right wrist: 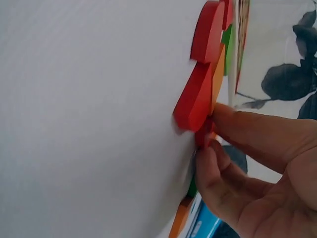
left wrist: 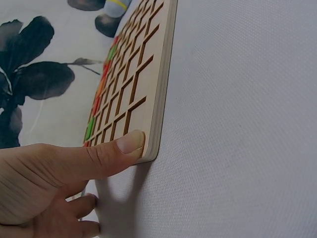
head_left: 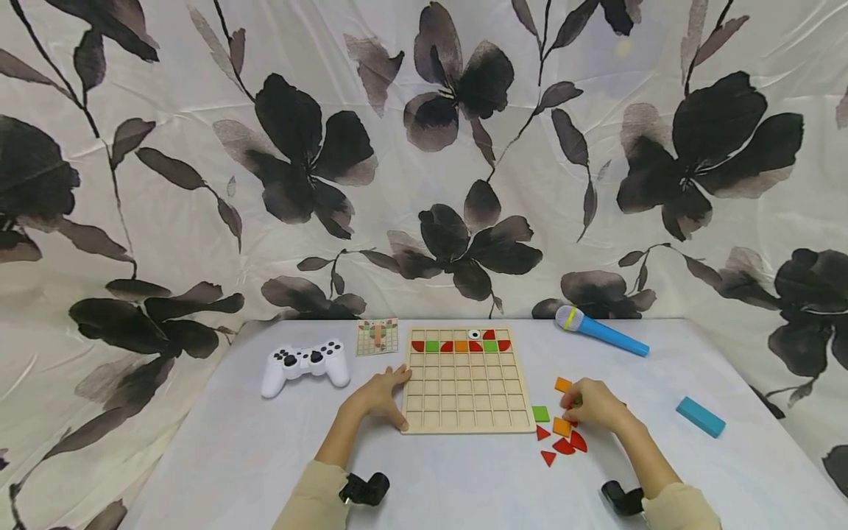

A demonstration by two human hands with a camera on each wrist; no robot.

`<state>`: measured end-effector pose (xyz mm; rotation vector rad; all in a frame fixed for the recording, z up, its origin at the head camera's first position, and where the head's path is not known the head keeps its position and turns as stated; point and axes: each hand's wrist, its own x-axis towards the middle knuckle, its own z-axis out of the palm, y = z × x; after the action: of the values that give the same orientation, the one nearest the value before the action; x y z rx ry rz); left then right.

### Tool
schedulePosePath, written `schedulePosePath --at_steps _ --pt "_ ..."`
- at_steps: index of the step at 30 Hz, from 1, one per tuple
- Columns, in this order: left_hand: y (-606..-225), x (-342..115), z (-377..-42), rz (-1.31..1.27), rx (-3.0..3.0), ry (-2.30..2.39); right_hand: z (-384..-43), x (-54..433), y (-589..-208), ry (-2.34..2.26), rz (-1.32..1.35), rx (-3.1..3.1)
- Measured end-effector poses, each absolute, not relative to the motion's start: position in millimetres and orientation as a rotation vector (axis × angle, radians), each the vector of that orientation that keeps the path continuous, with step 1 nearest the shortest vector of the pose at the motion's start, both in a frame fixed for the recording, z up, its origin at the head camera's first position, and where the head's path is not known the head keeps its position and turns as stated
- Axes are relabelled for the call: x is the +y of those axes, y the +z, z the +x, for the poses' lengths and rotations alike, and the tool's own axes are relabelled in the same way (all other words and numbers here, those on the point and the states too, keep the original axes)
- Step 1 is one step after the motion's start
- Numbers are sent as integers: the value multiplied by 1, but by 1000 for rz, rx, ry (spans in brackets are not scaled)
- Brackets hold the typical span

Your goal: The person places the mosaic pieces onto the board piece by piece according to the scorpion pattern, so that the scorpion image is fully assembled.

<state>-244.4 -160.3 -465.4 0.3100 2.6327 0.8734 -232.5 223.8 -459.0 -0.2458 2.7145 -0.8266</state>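
In the head view, a square wooden grid board (head_left: 464,394) lies on the table, its upper rows partly filled with red, green and orange pieces and one white eye tile (head_left: 474,335). My left hand (head_left: 383,397) is spread along its left edge; the left wrist view shows the straight thumb (left wrist: 111,154) pressing on the corner. Right of the board, my right hand (head_left: 596,405) is down among loose pieces. Between its thumb and fingertips it pinches a small red piece (right wrist: 204,135), mostly covered by the fingers. Beside it lie red quarter-round pieces (right wrist: 195,96) and an orange square (head_left: 562,427).
A pattern card (head_left: 377,337) lies behind the board's left side, with a white game controller (head_left: 306,366) further left. A blue toy microphone (head_left: 606,333) rests at the back right. A teal block (head_left: 700,417) is at far right. Red triangles (head_left: 548,458) and a green square (head_left: 541,414) lie near the board.
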Motion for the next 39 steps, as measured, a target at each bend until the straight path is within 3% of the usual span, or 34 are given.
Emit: schedulePosePath --at_steps 19,26,33,39 --pt "-465 -163 -241 306 2641 876 -248 224 -449 -1044 -411 2608" --pt "-465 -164 -242 304 2638 881 -290 183 -443 -1245 -415 2703" --pt "-466 -165 -243 292 2638 883 -334 125 -450 -1355 -678 2780" --pt "-465 -164 -243 319 2629 889 -355 79 -460 -1463 -660 2705"
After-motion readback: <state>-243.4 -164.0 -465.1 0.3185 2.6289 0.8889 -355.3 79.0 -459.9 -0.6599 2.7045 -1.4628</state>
